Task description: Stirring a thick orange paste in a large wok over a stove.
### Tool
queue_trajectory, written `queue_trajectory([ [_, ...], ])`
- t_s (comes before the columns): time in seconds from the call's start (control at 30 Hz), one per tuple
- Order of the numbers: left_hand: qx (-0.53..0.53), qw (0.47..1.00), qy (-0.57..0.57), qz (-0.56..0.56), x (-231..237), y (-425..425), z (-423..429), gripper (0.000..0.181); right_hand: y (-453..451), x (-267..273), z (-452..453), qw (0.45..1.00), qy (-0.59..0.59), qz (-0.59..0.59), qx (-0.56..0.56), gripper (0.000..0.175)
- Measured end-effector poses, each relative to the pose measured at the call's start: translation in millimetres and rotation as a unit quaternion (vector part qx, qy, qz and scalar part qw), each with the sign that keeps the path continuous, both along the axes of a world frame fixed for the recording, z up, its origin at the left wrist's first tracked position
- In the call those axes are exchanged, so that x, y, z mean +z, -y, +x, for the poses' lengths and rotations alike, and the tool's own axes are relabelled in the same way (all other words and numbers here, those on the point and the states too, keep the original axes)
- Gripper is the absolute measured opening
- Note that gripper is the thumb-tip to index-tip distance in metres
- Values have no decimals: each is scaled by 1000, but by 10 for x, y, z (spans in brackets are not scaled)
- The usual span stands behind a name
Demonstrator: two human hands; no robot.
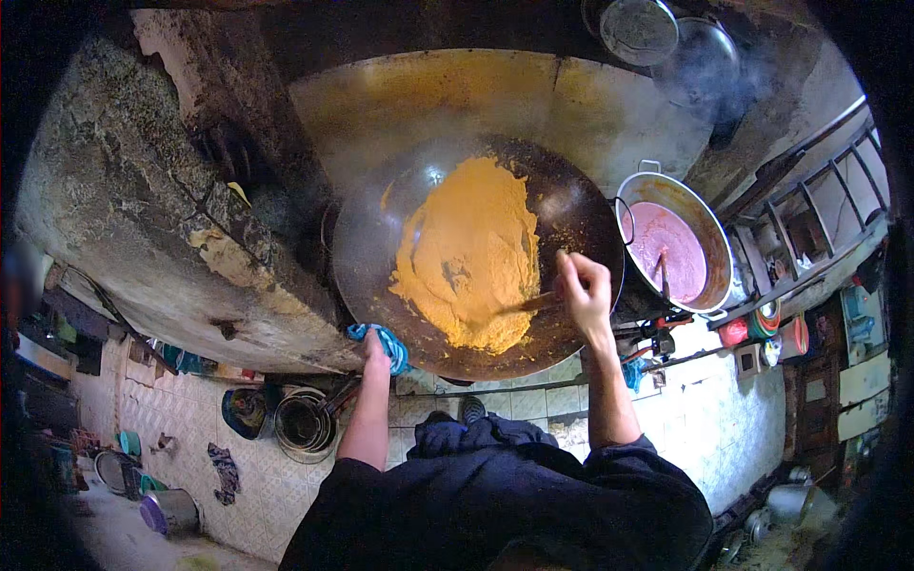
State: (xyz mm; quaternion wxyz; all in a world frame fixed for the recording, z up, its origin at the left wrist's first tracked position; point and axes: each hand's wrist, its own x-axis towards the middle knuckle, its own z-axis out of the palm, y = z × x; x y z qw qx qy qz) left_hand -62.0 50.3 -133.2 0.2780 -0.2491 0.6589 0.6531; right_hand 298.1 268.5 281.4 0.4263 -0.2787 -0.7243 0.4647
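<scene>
A large dark wok stands before me, with a thick orange-yellow mass spread over its middle. On the wok's near right side, my right hand grips the handle of a wooden stirring tool. The tool's lower end sinks into the near part of the mass, so its shape is hidden. At the near left rim, my left hand is closed on a blue cloth that lies against the wok's edge. Haze hangs over the far side of the wok.
Right of the wok sits a metal pot of pink liquid with a utensil standing in it. A sooty masonry wall rises on the left. Nested sieves or pans are at lower left. A metal rack runs along the right.
</scene>
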Motion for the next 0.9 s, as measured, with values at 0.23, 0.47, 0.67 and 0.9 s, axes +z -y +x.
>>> queue_trajectory([
  [0.23,-10,972,-13,-236,1017,-476,678,57,-123,-567,-550,964,-104,134,-203,32],
  [0.47,-26,997,-2,-69,849,-339,510,30,-322,-2071,-971,972,-41,99,-208,27],
  [0.67,-101,961,-102,-237,353,-63,247,47,788,-1627,-1163,984,74,153,-50,29],
  [0.9,-285,900,-158,-290,1433,-285,652,42,1075,-159,-855,985,-38,-12,-167,37],
])
